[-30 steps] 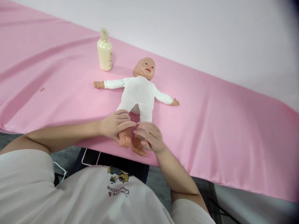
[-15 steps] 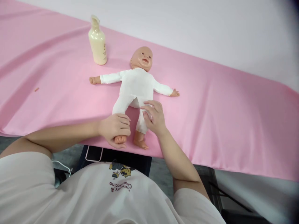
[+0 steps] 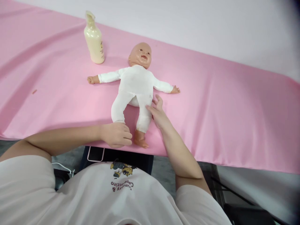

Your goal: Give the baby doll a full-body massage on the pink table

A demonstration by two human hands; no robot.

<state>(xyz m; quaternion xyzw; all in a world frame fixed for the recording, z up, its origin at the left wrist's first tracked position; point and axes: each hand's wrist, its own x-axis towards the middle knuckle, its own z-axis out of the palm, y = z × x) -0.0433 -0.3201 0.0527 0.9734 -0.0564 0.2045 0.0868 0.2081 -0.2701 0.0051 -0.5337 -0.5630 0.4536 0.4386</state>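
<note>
Since a second ago, right hand (image 3: 158,113) has slid up the doll's (image 3: 134,90) leg, fingers apart. Left hand (image 3: 116,135) stays clamped over its foot. Doll lies face-up on pink cloth (image 3: 222,109), bottle (image 3: 94,38) near.

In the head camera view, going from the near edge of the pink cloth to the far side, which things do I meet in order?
Left hand closed over one doll foot → right hand against the doll's leg → doll's head → cream bottle.

I read shirt (image 3: 122,187) print, upside down: "Cappuccino", second word unclear, "&". Bottle (image 3: 94,39) label print too small to read.
</note>
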